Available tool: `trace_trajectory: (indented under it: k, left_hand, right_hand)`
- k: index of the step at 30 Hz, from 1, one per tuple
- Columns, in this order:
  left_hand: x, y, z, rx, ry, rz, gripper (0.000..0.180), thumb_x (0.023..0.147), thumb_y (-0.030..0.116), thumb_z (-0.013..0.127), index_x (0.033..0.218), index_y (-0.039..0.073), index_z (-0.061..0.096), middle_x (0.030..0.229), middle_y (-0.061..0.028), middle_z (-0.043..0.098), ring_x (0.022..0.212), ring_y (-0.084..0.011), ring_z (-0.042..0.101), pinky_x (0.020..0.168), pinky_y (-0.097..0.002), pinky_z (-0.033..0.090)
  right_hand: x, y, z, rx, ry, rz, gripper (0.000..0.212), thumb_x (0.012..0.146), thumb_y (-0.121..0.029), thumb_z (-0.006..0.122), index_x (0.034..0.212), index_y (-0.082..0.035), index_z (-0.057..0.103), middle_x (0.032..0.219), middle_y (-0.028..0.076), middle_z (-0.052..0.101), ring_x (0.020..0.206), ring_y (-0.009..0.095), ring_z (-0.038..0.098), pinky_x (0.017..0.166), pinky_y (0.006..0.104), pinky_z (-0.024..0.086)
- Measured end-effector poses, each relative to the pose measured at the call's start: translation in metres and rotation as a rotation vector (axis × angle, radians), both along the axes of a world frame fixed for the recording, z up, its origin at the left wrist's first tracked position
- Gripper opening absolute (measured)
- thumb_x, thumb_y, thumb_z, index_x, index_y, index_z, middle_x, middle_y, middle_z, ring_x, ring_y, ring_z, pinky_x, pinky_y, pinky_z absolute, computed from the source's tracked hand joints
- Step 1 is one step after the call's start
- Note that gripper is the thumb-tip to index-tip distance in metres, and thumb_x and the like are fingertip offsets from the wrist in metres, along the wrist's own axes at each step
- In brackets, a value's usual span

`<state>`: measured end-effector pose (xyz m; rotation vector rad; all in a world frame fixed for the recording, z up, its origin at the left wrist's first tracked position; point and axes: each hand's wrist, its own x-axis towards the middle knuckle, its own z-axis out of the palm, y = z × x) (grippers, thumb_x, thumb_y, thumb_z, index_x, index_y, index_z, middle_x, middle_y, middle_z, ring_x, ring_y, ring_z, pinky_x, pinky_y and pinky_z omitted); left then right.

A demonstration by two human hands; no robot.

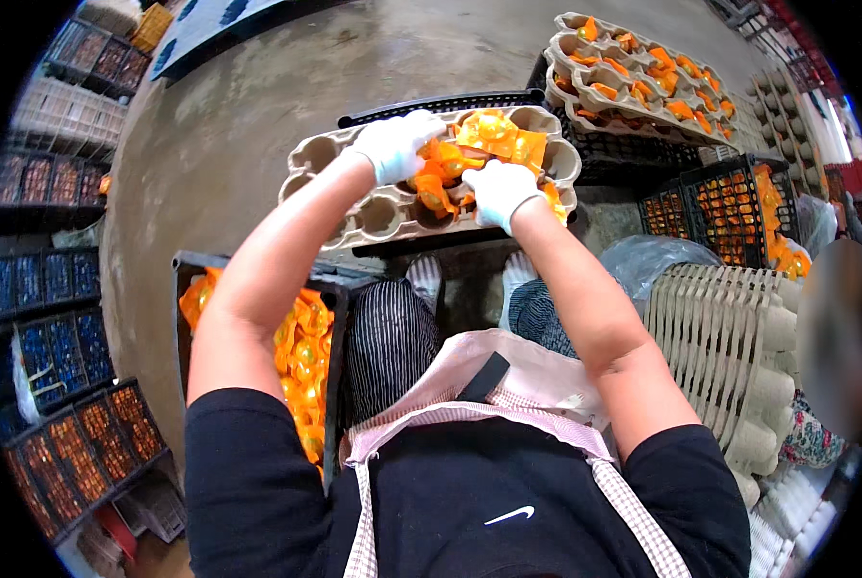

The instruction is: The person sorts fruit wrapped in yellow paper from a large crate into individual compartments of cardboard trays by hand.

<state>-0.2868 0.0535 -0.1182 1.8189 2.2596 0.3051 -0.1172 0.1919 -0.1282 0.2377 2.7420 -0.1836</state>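
Note:
My left hand (400, 147), in a white glove, is closed around part of an orange film-wrapped packet (438, 178) over the tray, its fingertips partly hidden. Close beside it, my right hand (501, 193), also gloved, has its fingers curled against the same cluster of orange film. Under both hands lies a grey moulded-pulp tray (322, 152) with round cups. Those on its left are bare; more orange packets (494, 135) lie at its right end. The tray rests on a black plastic crate (441, 104). What sits inside the film in my hands is hidden.
By my left leg stands a black crate (330, 385) of orange packets (301, 361). Filled pulp trays (643, 82) are stacked at the far right. Nested pulp trays (720, 337) stand near right, beside another person (816, 433). Stacked crates (84, 443) line the left.

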Motion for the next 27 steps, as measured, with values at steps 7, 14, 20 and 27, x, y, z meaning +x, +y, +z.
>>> trace_trajectory:
  k: [7, 14, 20, 27]
  left_hand:
    - [-0.005, 0.001, -0.045, 0.054, -0.014, 0.085, 0.052, 0.074, 0.018, 0.072, 0.124, 0.014, 0.057, 0.116, -0.0145, 0.057, 0.105, -0.0338, 0.060, 0.086, -0.0422, 0.053]
    - [-0.011, 0.013, -0.030, -0.153, 0.113, -0.007, 0.042, 0.074, 0.025, 0.074, 0.114, 0.016, 0.067, 0.109, -0.0138, 0.060, 0.104, -0.0310, 0.061, 0.090, -0.0408, 0.051]
    - [-0.014, -0.002, -0.031, -0.144, 0.034, -0.048, 0.040, 0.073, 0.016, 0.072, 0.113, 0.014, 0.065, 0.104, -0.0129, 0.061, 0.099, -0.0329, 0.062, 0.085, -0.0423, 0.051]
    - [-0.020, -0.007, -0.025, -0.123, -0.147, -0.056, 0.039, 0.074, 0.023, 0.074, 0.110, 0.012, 0.063, 0.104, -0.0148, 0.062, 0.099, -0.0343, 0.061, 0.088, -0.0411, 0.050]
  right_hand:
    - [0.008, 0.085, 0.044, -0.894, 0.136, -0.550, 0.031, 0.085, -0.029, 0.069, 0.100, -0.003, 0.063, 0.073, 0.004, 0.064, 0.053, 0.008, 0.058, 0.047, 0.0216, 0.047]
    - [-0.031, 0.166, -0.002, -0.381, 0.182, -0.326, 0.025, 0.088, -0.017, 0.056, 0.101, 0.000, 0.070, 0.086, 0.012, 0.072, 0.071, 0.025, 0.069, 0.064, 0.0380, 0.055]
    - [-0.076, 0.139, -0.035, 0.132, 0.118, -0.328, 0.028, 0.091, -0.017, 0.053, 0.104, -0.003, 0.074, 0.108, 0.019, 0.071, 0.099, 0.033, 0.070, 0.086, 0.0423, 0.055]
    - [-0.072, 0.141, -0.033, 0.019, 0.025, -0.354, 0.030, 0.091, -0.019, 0.054, 0.107, -0.005, 0.074, 0.110, 0.018, 0.071, 0.103, 0.032, 0.069, 0.089, 0.0415, 0.054]
